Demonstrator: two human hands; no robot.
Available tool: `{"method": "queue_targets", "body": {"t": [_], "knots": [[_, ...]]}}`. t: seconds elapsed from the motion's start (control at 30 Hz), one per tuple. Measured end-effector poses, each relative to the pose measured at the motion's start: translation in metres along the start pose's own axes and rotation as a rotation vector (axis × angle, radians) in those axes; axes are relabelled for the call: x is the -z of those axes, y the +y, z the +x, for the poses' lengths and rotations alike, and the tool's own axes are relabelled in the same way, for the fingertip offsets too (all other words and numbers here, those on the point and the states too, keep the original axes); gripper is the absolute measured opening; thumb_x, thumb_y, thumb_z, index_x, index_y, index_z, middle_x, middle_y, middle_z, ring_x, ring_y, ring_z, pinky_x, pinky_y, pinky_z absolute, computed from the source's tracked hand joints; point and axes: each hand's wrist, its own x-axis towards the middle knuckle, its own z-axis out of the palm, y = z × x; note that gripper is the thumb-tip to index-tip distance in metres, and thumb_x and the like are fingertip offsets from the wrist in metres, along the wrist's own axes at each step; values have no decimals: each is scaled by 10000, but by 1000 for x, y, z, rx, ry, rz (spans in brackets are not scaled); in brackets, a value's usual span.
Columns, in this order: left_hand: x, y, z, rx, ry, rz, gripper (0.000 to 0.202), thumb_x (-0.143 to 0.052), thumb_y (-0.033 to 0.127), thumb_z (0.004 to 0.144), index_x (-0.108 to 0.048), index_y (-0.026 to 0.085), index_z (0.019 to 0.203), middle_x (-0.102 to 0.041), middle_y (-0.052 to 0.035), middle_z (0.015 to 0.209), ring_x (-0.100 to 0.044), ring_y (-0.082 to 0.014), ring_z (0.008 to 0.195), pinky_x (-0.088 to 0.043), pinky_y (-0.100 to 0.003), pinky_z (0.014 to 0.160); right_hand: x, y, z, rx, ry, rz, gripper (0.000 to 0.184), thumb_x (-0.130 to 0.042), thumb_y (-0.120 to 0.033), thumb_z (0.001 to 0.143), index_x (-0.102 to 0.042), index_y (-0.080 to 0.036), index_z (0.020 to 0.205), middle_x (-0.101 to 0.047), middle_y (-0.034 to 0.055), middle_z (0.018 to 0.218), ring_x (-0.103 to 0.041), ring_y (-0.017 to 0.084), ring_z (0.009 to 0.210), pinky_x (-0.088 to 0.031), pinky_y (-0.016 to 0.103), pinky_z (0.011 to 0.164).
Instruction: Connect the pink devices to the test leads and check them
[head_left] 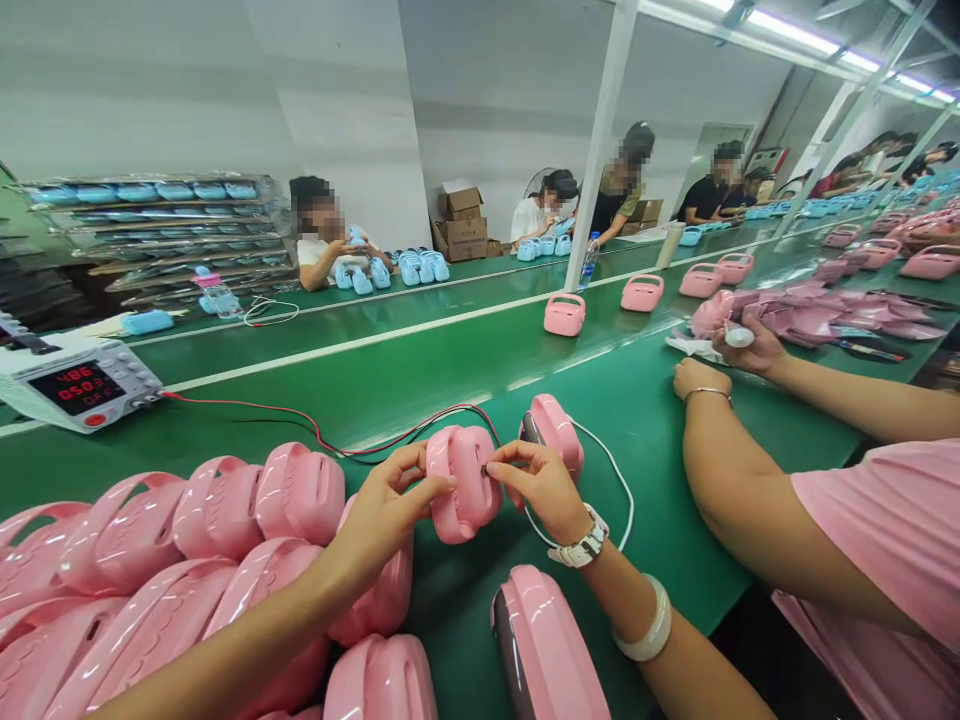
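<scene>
My left hand (401, 490) grips a glossy pink plastic device with a carry handle (459, 500) by its left side, tilted above the green bench. At its right side, my right hand (547, 492) pinches a small dark piece (485, 469) against a slot in the casing; its kind is too small to tell. Just behind stands another pink device (556, 435) with a dark front panel. A white cable (626, 490) loops beside my right wrist. Nearer to me lies one more pink device (551, 640), its dark face turned left.
Many pink devices (300, 490) crowd the left side. A power supply with red digits (82, 390) sends red and black wires (322, 430) toward my hands. At right, a co-worker's arms (750, 470) reach over the bench. Pink devices (564, 315) stand along the green belt (420, 350).
</scene>
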Motion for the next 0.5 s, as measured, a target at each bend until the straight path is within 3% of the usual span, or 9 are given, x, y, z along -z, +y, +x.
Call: {"method": "queue_targets", "body": {"t": [0.2, 0.37, 0.5], "knots": [[2, -6, 3, -50, -40, 60, 272, -676, 370, 598, -518, 181, 712, -633, -46, 948, -598, -202, 824, -536, -305, 695, 2, -2, -1, -19, -34, 2, 210, -760, -338, 590, -653, -157, 608, -596, -27, 494, -449, 72, 317, -299, 218, 334], [5, -10, 4, -132, -43, 124, 226, -655, 355, 633, -546, 173, 712, -623, -87, 1092, -583, -265, 1010, -505, -297, 727, 0, -1, -3, -40, -71, -21, 240, -780, -352, 588, -632, -164, 590, -592, -25, 454, -497, 100, 326, -345, 221, 346], [4, -8, 4, -134, -18, 133, 233, -657, 349, 602, -534, 176, 699, -614, -87, 1026, -572, -273, 1008, -498, -308, 729, -2, -1, -7, 5, -79, -12, 293, -798, -394, 598, -615, -165, 589, -616, -15, 489, -533, 108, 346, -365, 216, 345]]}}
